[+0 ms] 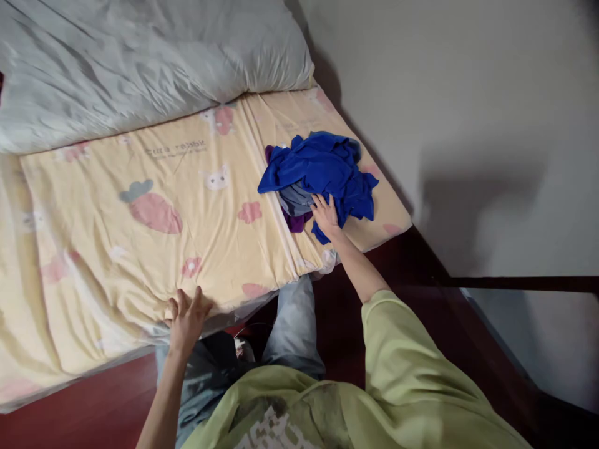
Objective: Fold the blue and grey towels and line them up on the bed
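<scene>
A crumpled pile of clothes lies on the right part of the bed, with a bright blue cloth [327, 165] on top. Grey-blue cloth [296, 198] and purple cloth [296, 222] show from beneath it. My right hand [326, 215] rests on the near side of the pile, fingers spread over the grey and blue fabric. At the near edge of the mattress, my left hand [187, 318] lies on the yellow printed sheet [206, 218] with its fingers apart, holding nothing.
A large light grey quilt [154, 68] covers the far left of the bed. The bed's right edge runs beside a pale wall [468, 93]. Dark red floor [93, 405] shows below the bed, where my legs stand close to its near edge.
</scene>
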The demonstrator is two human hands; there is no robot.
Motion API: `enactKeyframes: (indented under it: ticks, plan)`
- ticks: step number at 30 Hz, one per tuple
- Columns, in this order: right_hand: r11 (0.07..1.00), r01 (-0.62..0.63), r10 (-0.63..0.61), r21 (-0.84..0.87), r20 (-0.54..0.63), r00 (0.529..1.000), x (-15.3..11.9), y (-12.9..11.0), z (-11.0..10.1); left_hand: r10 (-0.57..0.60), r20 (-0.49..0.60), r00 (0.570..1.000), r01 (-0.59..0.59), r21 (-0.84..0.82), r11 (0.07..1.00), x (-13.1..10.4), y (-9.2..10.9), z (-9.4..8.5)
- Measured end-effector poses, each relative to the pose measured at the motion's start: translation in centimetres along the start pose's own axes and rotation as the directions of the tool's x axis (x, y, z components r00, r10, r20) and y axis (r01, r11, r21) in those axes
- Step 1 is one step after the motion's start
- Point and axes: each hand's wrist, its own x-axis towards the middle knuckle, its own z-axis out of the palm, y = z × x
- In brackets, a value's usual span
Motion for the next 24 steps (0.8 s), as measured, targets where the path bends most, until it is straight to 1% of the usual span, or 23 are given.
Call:
enactKeyframes:
  ticks: [5, 10, 13, 15, 16, 18, 19, 20, 22, 23, 24]
  plan:
    - [0.997, -0.055, 0.058, -0.047, 0.051, 0.997, -0.8, 4.5, -1.2, 0.024, -0.027, 0.999, -0.024, 0.019, 1.000, 0.0, 0.2, 0.1]
    - [0.989, -0.130, 0.134, -0.069, 0.058, 0.989, -1.8, 8.6, -1.2, 0.007, -0.043, 0.999, -0.007, 0.000, 1.000, 0.1, 0.3, 0.2]
    - [0.991, -0.124, 0.128, -0.053, 0.075, 0.989, -2.0, 9.4, -1.4, -0.004, -0.060, 0.998, 0.004, 0.001, 1.000, 0.2, 0.5, 0.0]
    - [0.993, -0.107, 0.111, -0.040, 0.122, 0.986, -1.7, 9.0, -2.2, -0.009, -0.067, 0.998, 0.009, 0.005, 1.000, 0.1, 0.8, -0.2]
    - [0.993, -0.114, 0.118, -0.030, 0.164, 0.979, -1.4, 8.5, -2.8, -0.010, -0.073, 0.997, 0.010, 0.006, 1.000, 0.1, 0.8, -0.2]
    - [0.986, -0.166, 0.159, 0.008, 0.235, 0.959, -0.1, 7.5, -4.4, -0.006, -0.088, 0.996, 0.006, 0.003, 1.000, 0.0, 0.9, -0.1]
    - [0.980, -0.197, 0.184, 0.039, 0.230, 0.956, 0.9, 7.1, -5.4, -0.006, -0.098, 0.995, 0.006, 0.000, 1.000, 0.0, 0.9, 0.0]
    - [0.973, -0.218, 0.201, 0.072, 0.191, 0.961, 2.2, 6.7, -6.3, -0.007, -0.108, 0.994, 0.007, -0.003, 1.000, 0.0, 0.9, 0.2]
    - [0.972, -0.205, 0.202, 0.117, 0.042, 0.979, 5.4, 6.2, -7.9, -0.016, -0.117, 0.993, 0.015, -0.009, 1.000, 0.1, 0.7, 0.3]
    - [0.975, -0.189, 0.194, 0.115, -0.029, 0.981, 7.1, 6.2, -8.4, -0.018, -0.113, 0.993, 0.017, -0.011, 1.000, 0.1, 0.6, 0.4]
    - [0.978, -0.183, 0.191, 0.105, -0.072, 0.979, 8.8, 6.2, -8.8, -0.018, -0.106, 0.994, 0.017, -0.013, 1.000, 0.2, 0.5, 0.4]
